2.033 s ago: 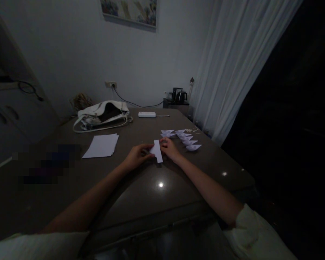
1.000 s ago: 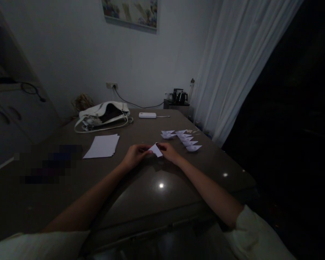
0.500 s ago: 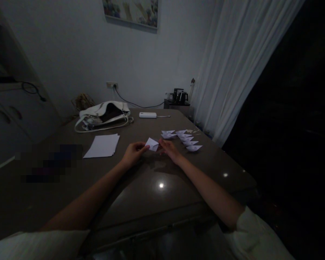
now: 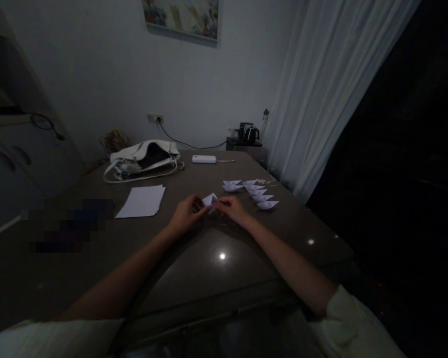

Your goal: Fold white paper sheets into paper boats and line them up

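A small folded piece of white paper (image 4: 210, 200) is held just above the table, between my two hands. My left hand (image 4: 187, 213) pinches its left and lower side, with the thumb in front. Thumb and fingers of my right hand (image 4: 232, 209) grip its right side. The paper's top comes to a point, while its lower part is mostly covered by my fingers. Several folded paper boats (image 4: 263, 197) stand in two groups to the right, beyond my right hand. A stack of white paper sheets (image 4: 142, 201) lies left of my left hand.
On the brown table (image 4: 194, 278) a white handbag (image 4: 145, 159) lies at the back left. A white power bank (image 4: 204, 159) with a short cable is at the far edge. Small pale scraps (image 4: 265, 181) lie behind the boats. A white curtain (image 4: 321, 99) hangs on the right.
The paper has turned from a flat diamond to a peaked shape. My right hand has closed in on its right side, and my left fingers have shifted along it.
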`<state>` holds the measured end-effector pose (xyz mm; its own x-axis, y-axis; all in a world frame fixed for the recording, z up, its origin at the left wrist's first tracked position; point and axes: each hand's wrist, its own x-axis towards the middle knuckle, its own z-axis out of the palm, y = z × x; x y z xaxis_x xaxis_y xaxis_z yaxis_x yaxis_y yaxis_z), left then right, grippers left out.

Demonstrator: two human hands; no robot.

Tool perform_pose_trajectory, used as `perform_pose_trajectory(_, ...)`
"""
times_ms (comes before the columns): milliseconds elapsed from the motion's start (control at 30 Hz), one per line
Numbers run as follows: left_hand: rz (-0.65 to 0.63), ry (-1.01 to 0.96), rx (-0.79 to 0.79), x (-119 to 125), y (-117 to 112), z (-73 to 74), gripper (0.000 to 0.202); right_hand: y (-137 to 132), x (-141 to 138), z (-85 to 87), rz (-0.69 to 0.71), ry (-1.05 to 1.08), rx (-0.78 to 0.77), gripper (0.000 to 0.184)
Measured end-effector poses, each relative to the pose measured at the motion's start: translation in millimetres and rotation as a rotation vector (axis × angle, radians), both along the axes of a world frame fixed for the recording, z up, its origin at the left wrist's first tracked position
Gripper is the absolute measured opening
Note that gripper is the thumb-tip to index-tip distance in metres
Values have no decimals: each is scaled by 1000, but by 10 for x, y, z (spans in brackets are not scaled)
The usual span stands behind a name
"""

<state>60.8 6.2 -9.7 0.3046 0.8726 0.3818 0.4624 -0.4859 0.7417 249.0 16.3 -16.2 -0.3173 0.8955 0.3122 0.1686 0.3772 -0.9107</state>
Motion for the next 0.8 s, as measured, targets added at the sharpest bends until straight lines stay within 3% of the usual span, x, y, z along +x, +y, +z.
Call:
perform_pose_trajectory(100, 37, 17, 168, -13, -9, 25, 40, 6, -9, -26, 26, -11, 4, 42)
perform_pose_trajectory(233, -61, 42, 331, -20, -25, 65, 30, 4, -12, -29, 60, -10, 15, 42)
perform_pose_trajectory(533, -80, 142, 382, -26, -58, 82, 26, -37, -21, 9, 35, -20, -8, 40)
perform_pose_trajectory(800, -107, 167, 388, -18, -87, 119, 30, -84, -37, 59, -163, -46, 103, 35)
